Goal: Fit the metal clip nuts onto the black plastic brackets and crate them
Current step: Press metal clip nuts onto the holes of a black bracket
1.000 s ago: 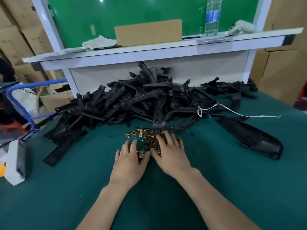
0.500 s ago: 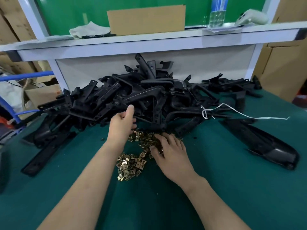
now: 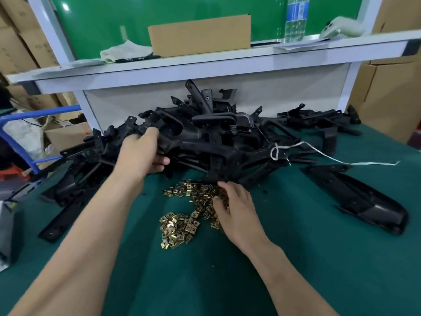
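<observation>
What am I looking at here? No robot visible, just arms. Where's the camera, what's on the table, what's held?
There is no machine: a person works with bare hands. The single picture comes from a wide-angle camera worn on the head, looking forward and down. On the green table cover lies a heap of black plastic brackets. A scatter of brass-coloured clip nuts lies in front of it, and a white string trails off its right side. The left hand grips a bracket in the heap. The right hand rests on the clip nuts, fingers bent into them; whether it pinches one is hidden.
</observation>
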A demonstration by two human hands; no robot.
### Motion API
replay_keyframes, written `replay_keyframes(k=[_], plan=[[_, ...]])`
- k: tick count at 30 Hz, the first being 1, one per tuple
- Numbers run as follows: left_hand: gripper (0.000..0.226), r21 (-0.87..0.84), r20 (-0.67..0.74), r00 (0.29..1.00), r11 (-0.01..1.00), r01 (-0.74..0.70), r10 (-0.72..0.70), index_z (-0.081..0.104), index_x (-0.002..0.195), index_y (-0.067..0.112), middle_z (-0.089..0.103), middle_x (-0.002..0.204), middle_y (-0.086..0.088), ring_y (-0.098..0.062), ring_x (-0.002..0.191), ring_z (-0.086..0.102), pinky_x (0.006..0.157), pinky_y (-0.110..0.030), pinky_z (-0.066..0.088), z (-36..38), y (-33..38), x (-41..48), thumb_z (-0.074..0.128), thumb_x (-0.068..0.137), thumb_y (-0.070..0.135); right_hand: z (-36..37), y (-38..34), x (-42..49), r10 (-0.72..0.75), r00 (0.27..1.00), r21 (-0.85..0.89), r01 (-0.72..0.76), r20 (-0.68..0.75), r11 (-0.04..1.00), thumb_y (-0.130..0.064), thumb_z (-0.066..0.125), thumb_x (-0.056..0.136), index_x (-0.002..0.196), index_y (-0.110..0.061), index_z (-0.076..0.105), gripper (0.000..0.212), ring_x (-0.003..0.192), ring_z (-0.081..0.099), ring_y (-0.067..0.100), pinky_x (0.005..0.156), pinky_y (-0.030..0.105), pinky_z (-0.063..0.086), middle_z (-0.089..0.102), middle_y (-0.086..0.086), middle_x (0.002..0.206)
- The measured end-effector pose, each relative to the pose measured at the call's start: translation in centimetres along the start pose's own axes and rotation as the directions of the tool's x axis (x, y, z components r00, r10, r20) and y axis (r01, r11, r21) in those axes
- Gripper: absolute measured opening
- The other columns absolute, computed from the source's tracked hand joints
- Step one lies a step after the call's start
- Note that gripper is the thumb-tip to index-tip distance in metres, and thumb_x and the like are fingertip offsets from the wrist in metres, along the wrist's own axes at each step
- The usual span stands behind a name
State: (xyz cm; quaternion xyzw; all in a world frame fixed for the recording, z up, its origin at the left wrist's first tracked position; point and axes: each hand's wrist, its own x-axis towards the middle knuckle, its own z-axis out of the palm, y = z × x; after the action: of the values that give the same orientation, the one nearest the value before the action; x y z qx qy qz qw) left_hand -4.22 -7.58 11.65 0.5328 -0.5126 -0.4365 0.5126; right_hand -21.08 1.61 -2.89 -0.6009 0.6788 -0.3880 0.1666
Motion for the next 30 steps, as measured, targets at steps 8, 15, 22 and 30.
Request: replay_keyframes(k=[8, 15, 22, 30], plan=[[0.022, 0.172, 0.106, 0.879, 0.862, -0.476, 0.465, 0.06, 0.096, 0.049, 0.068, 0.085, 0.029, -0.002, 0.072, 0.065, 0.063, -0.026, 0.055, -1.6, -3.9, -7.7, 0.055, 0.102, 0.028, -0.8, -0.5, -0.8, 0.128, 0.975, 0.436, -0.037, -0.181, 0.899, -0.04, 0.042, 0.106, 0.128, -0.044, 0.054, 0.026, 0.12, 0.046, -0.009, 0.095, 0.008, 0.033, 0.055, -0.029, 0.122], [0.066, 0.424, 0.474, 0.623, 0.458, -0.781, 0.622, 0.066, 0.117, 0.034, 0.047, 0.141, 0.011, -0.017, 0.125, 0.054, 0.088, -0.041, 0.057, 0.9, -11.5, -9.7, 0.067, 0.077, -0.018, -5.5, 1.0, -1.5, 0.294, 0.936, 0.977, -0.212, 0.193, 0.035, -0.059, 0.035, 0.102, 0.125, -0.02, 0.07, 0.057, 0.113, 0.068, 0.03, 0.09, 0.043, 0.054, 0.07, 0.015, 0.123], [0.078, 0.48, 0.571, 0.604, 0.37, -0.795, 0.556, 0.073, 0.116, 0.034, 0.048, 0.142, -0.003, -0.03, 0.126, 0.051, 0.082, -0.047, 0.057, 0.5, -12.1, -9.3, 0.075, 0.062, -0.022, -8.1, 2.4, -2.9, 0.002, 0.829, 0.797, -0.538, 0.559, 0.272, -0.047, 0.051, 0.102, 0.142, -0.023, 0.056, 0.047, 0.131, 0.054, 0.034, 0.108, 0.048, 0.046, 0.058, 0.012, 0.142], [0.079, 0.441, 0.57, 0.619, 0.435, -0.785, 0.54, 0.062, 0.134, 0.029, 0.045, 0.141, -0.002, -0.022, 0.127, 0.05, 0.084, -0.044, 0.058, 0.5, -11.8, -9.5, 0.08, 0.067, -0.01, -7.0, 1.8, -2.7, -0.069, 0.79, 0.717, -0.511, 0.609, 0.473, -0.003, 0.059, 0.096, 0.144, -0.014, 0.048, 0.051, 0.112, 0.067, 0.037, 0.078, 0.035, 0.057, 0.066, 0.023, 0.127]])
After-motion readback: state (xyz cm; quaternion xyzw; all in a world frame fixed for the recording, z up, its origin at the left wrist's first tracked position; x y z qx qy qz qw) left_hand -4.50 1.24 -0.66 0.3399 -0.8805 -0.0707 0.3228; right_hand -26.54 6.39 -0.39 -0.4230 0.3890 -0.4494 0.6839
